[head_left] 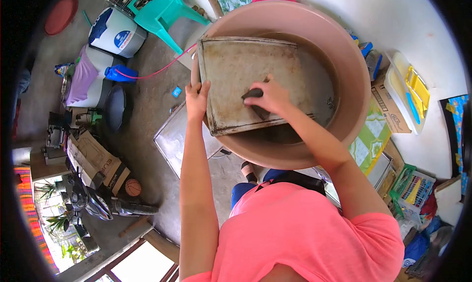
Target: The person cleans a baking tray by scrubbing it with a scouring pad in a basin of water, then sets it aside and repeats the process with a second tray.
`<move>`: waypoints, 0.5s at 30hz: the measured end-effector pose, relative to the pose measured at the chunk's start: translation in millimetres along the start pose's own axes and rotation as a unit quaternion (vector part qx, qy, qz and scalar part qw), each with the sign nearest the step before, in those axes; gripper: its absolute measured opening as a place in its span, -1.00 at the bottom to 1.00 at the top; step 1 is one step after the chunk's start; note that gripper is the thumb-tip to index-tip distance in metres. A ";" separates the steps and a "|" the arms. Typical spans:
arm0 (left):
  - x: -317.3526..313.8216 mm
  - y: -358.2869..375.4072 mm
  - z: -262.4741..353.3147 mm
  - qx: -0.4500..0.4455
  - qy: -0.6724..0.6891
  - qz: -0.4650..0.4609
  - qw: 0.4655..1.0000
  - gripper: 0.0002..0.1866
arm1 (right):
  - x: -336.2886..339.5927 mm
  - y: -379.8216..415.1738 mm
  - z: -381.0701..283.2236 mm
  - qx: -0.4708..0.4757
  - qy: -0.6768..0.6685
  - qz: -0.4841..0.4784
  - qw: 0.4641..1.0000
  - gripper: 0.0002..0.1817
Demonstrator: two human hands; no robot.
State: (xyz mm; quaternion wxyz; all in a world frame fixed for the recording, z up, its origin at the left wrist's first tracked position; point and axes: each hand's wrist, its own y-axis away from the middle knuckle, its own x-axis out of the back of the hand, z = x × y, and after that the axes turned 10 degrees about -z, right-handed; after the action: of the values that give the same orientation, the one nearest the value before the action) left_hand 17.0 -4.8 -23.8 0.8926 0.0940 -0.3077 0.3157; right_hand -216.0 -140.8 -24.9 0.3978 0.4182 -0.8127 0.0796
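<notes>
A stained, shallow metal tray [241, 60] lies tilted in a large pinkish-brown basin [356, 70], its left edge resting at the basin's rim. Murky water [319, 75] shows beside and below the tray. My left hand [197, 101] grips the tray's left edge, thumb and fingers around it. My right hand [270, 96] is closed on a dark scrubber [253, 93], pressed to the tray's surface near the middle. What the scrubber is made of is too small to tell.
Another metal tray [182, 134] lies on the floor left of the basin. A green plastic chair [164, 14] stands behind, with a pink hose [169, 65] near it. On the right are a cardboard box [391, 102] and a white container [400, 80].
</notes>
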 end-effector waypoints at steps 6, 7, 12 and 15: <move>1.8 -2.0 5.6 0.019 -0.005 -0.011 1.000 -0.54 | 7.5 8.5 -19.5 0.067 0.034 0.001 0.997 -0.59; 1.1 -1.9 3.1 0.018 -0.012 -0.008 1.000 -0.54 | -2.1 19.2 -36.1 0.118 0.048 -0.014 0.992 -0.60; 2.6 -0.2 5.6 0.020 -0.042 -0.011 0.999 -0.56 | -5.7 26.7 -73.1 0.279 0.105 -0.003 0.955 -0.64; 1.6 0.1 6.0 0.033 -0.041 -0.008 0.999 -0.56 | 0.0 26.8 -78.5 0.318 0.145 -0.023 0.937 -0.64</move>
State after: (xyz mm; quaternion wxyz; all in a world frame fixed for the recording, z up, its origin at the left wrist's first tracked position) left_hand 14.9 -6.0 -18.0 0.8782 0.1386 -0.3323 0.3150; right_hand -190.4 -87.4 33.3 0.3588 0.5256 -0.6687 0.3845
